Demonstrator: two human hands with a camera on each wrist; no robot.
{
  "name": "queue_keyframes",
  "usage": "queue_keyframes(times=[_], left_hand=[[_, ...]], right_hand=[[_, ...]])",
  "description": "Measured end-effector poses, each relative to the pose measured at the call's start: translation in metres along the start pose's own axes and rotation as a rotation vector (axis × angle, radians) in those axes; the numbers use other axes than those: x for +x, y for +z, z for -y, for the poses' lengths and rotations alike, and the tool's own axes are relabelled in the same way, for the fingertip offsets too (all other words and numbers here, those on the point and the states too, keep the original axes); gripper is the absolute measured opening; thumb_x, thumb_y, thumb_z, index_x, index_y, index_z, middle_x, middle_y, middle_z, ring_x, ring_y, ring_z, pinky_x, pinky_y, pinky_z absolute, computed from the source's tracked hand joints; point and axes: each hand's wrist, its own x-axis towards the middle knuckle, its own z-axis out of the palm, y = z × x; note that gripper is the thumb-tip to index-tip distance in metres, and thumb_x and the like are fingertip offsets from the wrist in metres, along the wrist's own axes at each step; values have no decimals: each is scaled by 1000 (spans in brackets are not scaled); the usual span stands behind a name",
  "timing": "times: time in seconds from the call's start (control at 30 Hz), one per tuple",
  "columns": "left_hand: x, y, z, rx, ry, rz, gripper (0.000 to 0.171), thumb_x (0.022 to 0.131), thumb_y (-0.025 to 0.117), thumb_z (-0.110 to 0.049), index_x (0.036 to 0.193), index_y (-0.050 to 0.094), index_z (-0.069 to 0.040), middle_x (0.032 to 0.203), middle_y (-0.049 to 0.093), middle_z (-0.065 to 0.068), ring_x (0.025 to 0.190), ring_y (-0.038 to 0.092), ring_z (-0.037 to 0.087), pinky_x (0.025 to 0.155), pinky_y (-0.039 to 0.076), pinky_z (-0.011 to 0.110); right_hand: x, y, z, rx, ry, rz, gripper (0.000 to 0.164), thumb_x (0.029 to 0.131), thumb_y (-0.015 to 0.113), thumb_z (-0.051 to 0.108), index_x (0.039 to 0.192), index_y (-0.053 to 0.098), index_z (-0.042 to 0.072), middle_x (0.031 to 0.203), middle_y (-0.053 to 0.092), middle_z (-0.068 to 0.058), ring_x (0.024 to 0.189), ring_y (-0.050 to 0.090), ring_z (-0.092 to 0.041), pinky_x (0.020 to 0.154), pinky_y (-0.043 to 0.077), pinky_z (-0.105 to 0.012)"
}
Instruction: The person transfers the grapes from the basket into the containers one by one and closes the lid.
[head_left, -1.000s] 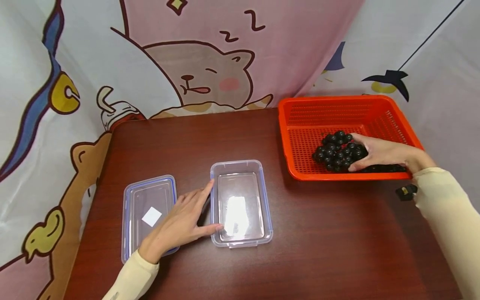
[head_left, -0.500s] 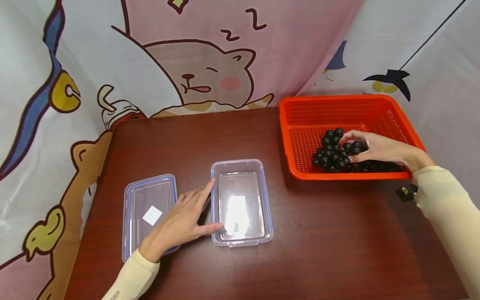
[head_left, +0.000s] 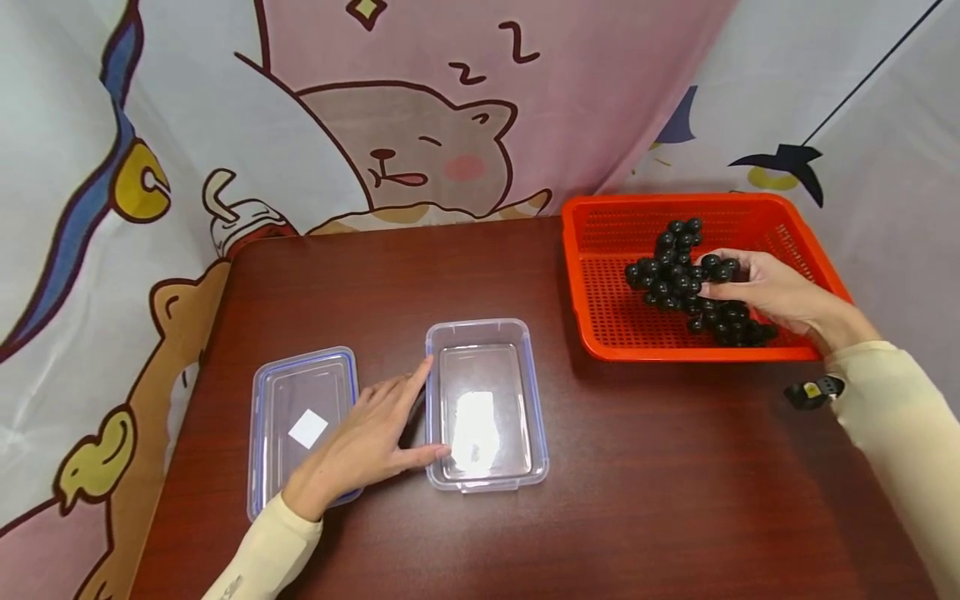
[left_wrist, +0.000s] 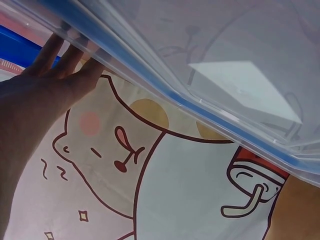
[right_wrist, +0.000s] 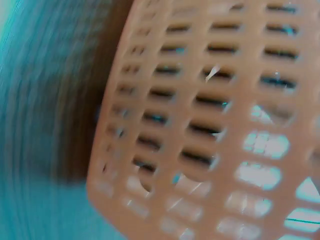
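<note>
In the head view my right hand (head_left: 776,292) grips a bunch of dark grapes (head_left: 671,271) within the red-orange plastic basket (head_left: 592,337). The bunch spreads to both sides of the fingers, and its upper tip stands up near the far wall. My left hand (head_left: 371,433) lies at the left side of a clear plastic container (head_left: 487,367), thumb and forefinger spread along its rim. Under that wrist is a clear lid (head_left: 307,392) with a blue seal and a white square label. The right wrist view shows only the basket's slotted wall (right_wrist: 200,115), blurred.
All of this stands on a dark reddish-brown table (head_left: 630,475). A cartoon-printed curtain (head_left: 420,50) hangs behind the table and down its left side. A small black device (head_left: 813,392) sits at my right wrist.
My right hand has raised the bunch of grapes from the basket's floor, and its upper tip now reaches higher. The left hand keeps its place by the container.
</note>
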Motion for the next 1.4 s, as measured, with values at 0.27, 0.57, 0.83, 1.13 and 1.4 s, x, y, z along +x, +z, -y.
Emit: queue_keyframes(times=[0.27,0.57,0.83,1.13,1.4], left_hand=[[0,-1,0,-8,-3,0,113,87,56,-80,167,1,-23,159,45,7,143,45,27,112,35,60],[0,-4,-1,-16,-8,11,113,87,56,-80,167,1,-23,157,46,8,142,46,29,113,34,61],[-1,-5,-1,-5,-17,7,113,86,55,-82,167,2,-23,155,49,9,141,47,28,112,35,61],[-3,-6,-2,-11,-29,13,113,86,56,-81,167,3,-23,152,51,12,141,47,30,114,33,59],[-4,-10,-7,9,-45,5,112,86,58,-80,167,3,-26,146,55,17,135,50,41,109,37,65]], right_hand=[[-8,11,31,129,-66,-48,35,100,69,16,130,52,12,65,52,11,44,26,-15,38,27,-38],[-16,26,65,207,-55,-144,27,99,70,19,124,58,18,82,64,10,42,20,-21,35,22,-40],[-32,45,107,506,-95,-165,24,98,70,11,121,63,12,102,69,2,70,60,-12,60,57,-26],[-58,78,162,654,-138,-98,28,99,66,6,127,63,7,114,71,-4,92,69,-17,75,62,-37],[-73,114,180,653,-159,-81,30,100,66,8,129,64,10,117,71,-5,96,70,-20,76,62,-39]])
